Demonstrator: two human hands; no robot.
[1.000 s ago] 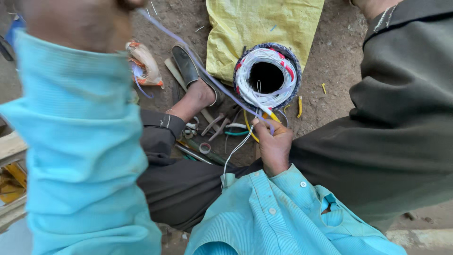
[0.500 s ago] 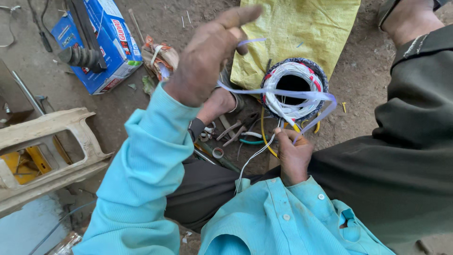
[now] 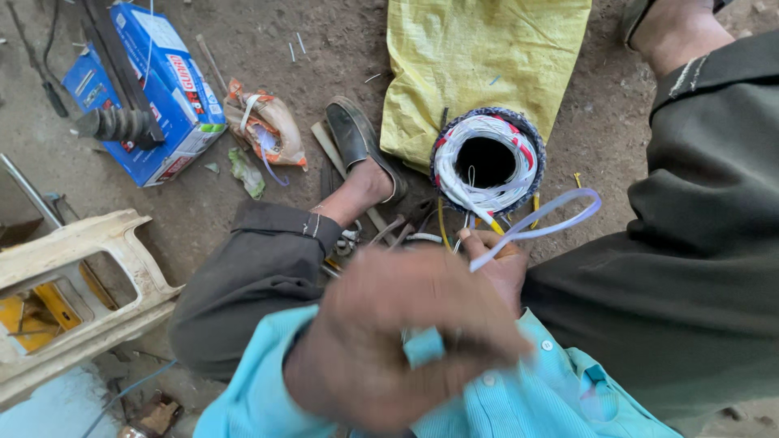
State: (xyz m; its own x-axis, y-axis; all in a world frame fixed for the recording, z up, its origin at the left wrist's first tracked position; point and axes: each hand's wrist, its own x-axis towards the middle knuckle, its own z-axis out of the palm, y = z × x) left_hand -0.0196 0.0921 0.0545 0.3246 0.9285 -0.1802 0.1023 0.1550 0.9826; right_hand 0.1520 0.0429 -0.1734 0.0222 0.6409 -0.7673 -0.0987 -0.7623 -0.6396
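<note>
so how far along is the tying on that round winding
Done: white tape already wraps most of the round winding around its dark centre hole. In hand: the right hand pinches a pale tape loop beside the winding, while the left hand, blurred and close to the camera, seems to hold its other end. Left: that loop hangs slack, and yellow leads stick out at the near edge.

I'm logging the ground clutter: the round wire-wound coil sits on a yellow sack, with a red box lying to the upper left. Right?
Not quite. The head view shows the box is blue, not red. The round wire-wound coil does sit on the yellow sack, and the box lies to the upper left.
</note>
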